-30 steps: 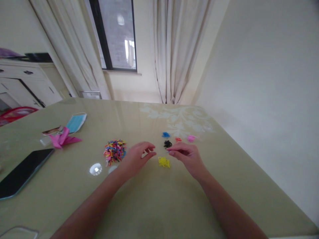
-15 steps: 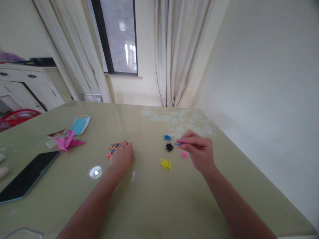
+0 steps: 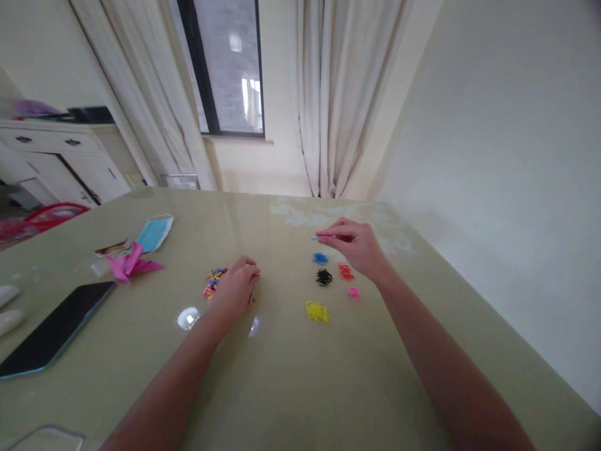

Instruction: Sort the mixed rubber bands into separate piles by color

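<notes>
My right hand is closed in a pinch, with a small blue rubber band sticking out past thumb and fingertip. Just below it lies a little pile of blue rubber bands. Black bands, red bands, pink bands and yellow bands form separate small heaps nearby. At the left, a mixed-colour pile of rubber bands is partly covered by my left hand. Its fingers are curled together at the pile's right side; whatever they pinch is hidden.
A black tablet-like device lies on the glossy table at the left. Beyond it are a pink folded item and a blue face mask. A white wall borders the table's right side.
My right hand first moved right, then up and left to above the blue pile, keeping its pinch. My left hand moved left onto the mixed pile, then lifted slightly rightward.
</notes>
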A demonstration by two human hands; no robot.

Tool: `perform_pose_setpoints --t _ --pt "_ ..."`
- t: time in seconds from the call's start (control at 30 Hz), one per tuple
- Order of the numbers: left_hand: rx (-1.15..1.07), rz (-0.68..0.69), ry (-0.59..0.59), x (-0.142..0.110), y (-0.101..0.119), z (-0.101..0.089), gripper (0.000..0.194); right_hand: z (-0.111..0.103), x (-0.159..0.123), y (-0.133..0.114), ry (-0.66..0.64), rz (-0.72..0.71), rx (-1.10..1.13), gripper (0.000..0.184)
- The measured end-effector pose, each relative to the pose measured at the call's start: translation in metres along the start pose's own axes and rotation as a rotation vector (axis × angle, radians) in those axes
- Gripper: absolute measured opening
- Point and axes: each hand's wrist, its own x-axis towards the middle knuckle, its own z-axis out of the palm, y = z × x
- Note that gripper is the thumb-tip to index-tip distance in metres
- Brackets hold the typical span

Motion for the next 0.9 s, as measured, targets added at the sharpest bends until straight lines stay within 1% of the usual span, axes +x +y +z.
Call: perform_pose_setpoints --t 0.03,0.1,0.2,0.3,0.43,0.53,0.57,0.63,0.7,0.73,0.77,0.83,0.9 --pt "-0.054 0.033 0.024 0.0 0.0 0.001 0.025 0.003 0.001 0.016 -0.011 0.052 -0.083 0.011" --pt "-0.166 0.086 0.071 0.001 0.002 0.003 0.024 0.009 0.001 0.044 -0.079 0.147 -0.246 0.011" --pt "-0.324 0.152 0.11 -0.001 0.008 0.009 0.021 0.02 -0.003 0.072 -0.196 0.224 -0.454 0.013" --pt "-0.445 0.199 0.117 -0.003 0.017 0.014 0.021 0.028 -0.008 0.085 -0.28 0.264 -0.589 0.018" --pt "-0.598 0.191 0.136 -0.005 0.025 0.016 0.021 0.03 -0.012 0.089 -0.318 0.296 -0.664 0.017" --pt "-0.782 0.111 0.123 -0.007 0.03 0.016 0.017 0.027 -0.012 0.079 -0.326 0.299 -0.706 0.016" --pt "-0.861 0.074 0.109 -0.007 0.032 0.015 0.017 0.026 -0.012 0.072 -0.325 0.286 -0.71 0.017" --pt "-1.005 -0.008 0.066 -0.009 0.036 0.013 0.024 0.026 -0.011 0.052 -0.34 0.223 -0.65 0.019" --pt "-1.1 -0.079 0.011 -0.01 0.041 0.009 0.033 0.027 -0.01 0.026 -0.394 0.099 -0.436 0.015" --pt "-1.127 -0.101 -0.009 -0.011 0.044 0.007 0.036 0.028 -0.011 0.012 -0.448 0.06 -0.308 0.015" --pt "-1.147 -0.111 -0.021 -0.012 0.046 0.005 0.038 0.03 -0.012 -0.001 -0.491 0.033 -0.227 0.017" --pt "-1.176 -0.106 -0.024 -0.013 0.05 0.003 0.041 0.034 -0.015 -0.021 -0.529 -0.019 -0.253 0.022" --pt "-1.196 -0.088 -0.027 -0.014 0.052 0.002 0.041 0.038 -0.018 -0.033 -0.564 -0.054 -0.371 0.02"
